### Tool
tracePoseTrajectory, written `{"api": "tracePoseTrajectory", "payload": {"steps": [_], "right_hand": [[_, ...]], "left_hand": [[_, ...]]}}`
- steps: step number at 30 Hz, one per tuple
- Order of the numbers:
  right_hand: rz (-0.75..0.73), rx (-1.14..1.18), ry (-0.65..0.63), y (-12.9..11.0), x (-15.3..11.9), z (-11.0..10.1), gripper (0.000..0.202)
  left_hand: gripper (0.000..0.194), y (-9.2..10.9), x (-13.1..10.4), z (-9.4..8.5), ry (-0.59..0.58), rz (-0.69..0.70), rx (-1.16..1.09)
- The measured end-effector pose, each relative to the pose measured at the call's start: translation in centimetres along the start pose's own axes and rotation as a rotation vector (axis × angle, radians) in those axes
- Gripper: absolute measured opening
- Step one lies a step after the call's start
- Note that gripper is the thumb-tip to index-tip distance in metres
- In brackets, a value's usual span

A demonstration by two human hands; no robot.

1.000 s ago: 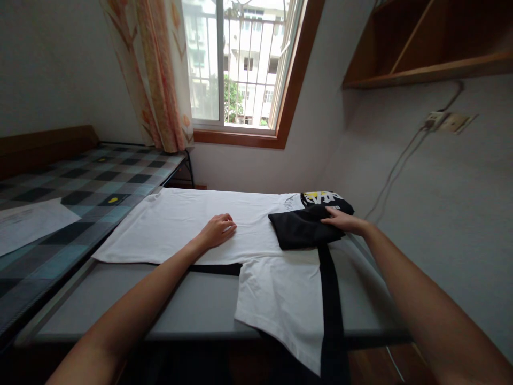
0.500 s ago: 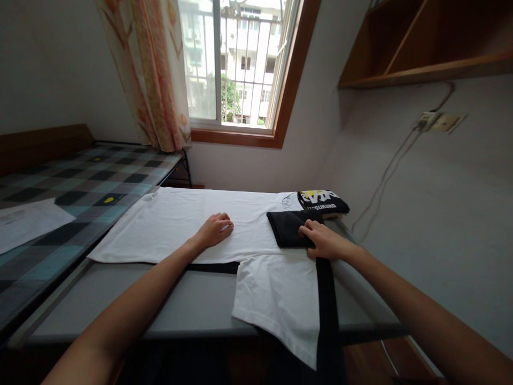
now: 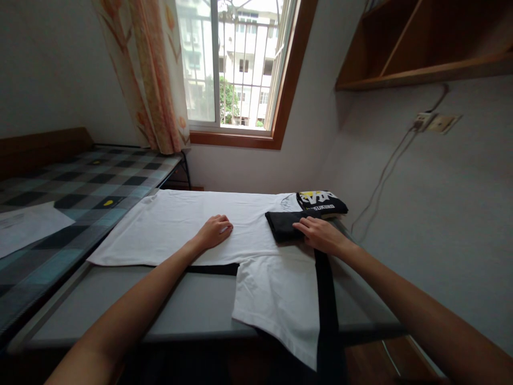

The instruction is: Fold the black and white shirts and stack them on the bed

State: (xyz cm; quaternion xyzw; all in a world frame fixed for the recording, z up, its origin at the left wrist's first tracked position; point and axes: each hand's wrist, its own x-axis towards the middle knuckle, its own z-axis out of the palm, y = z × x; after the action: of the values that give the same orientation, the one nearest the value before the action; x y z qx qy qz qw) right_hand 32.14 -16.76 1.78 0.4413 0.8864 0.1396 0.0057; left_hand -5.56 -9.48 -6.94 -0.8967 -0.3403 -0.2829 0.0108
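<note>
A white T-shirt lies spread out with one sleeve hanging over the near edge of the grey table. My left hand rests on its middle, fingers loosely bent against the cloth. On the right part of the shirt is a folded piece of black cloth. My right hand pinches its near edge. Black fabric also shows along the sleeve's right side and under the shirt's near edge. Beyond my right hand lies a folded black part with white and yellow print.
The grey table holds the shirt. A bed with a checkered cover adjoins it on the left, with a white paper on it. A wooden shelf hangs above right, and cords run down the wall from a socket.
My right hand has shifted slightly away and left, turning the near edge of the black cloth over, so the folded piece looks narrower. The left hand stays in place on the shirt.
</note>
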Motion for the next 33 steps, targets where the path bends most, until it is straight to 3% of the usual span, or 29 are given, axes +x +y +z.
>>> {"api": "tracePoseTrajectory", "payload": {"steps": [4, 8, 15, 25, 33], "right_hand": [[0.175, 0.221, 0.182, 1.9, 0.9, -2.6, 0.051], [0.297, 0.335, 0.156, 3.4, 2.0, -4.2, 0.054], [0.195, 0.288, -0.002, 3.5, 2.9, -3.0, 0.043], [0.221, 0.316, -0.013, 4.8, 3.0, -2.4, 0.042], [0.217, 0.248, -0.015, 4.5, 3.1, -2.1, 0.037]], "left_hand": [[0.025, 0.0, 0.0, 0.0, 0.002, -0.009, -0.009], [0.025, 0.0, 0.0, 0.0, 0.009, -0.009, -0.027], [0.025, 0.0, -0.1, -0.1, 0.002, -0.006, -0.010], [0.024, 0.0, 0.0, -0.1, -0.012, -0.018, 0.003], [0.024, -0.1, -0.1, 0.0, -0.034, -0.037, 0.003]]}}
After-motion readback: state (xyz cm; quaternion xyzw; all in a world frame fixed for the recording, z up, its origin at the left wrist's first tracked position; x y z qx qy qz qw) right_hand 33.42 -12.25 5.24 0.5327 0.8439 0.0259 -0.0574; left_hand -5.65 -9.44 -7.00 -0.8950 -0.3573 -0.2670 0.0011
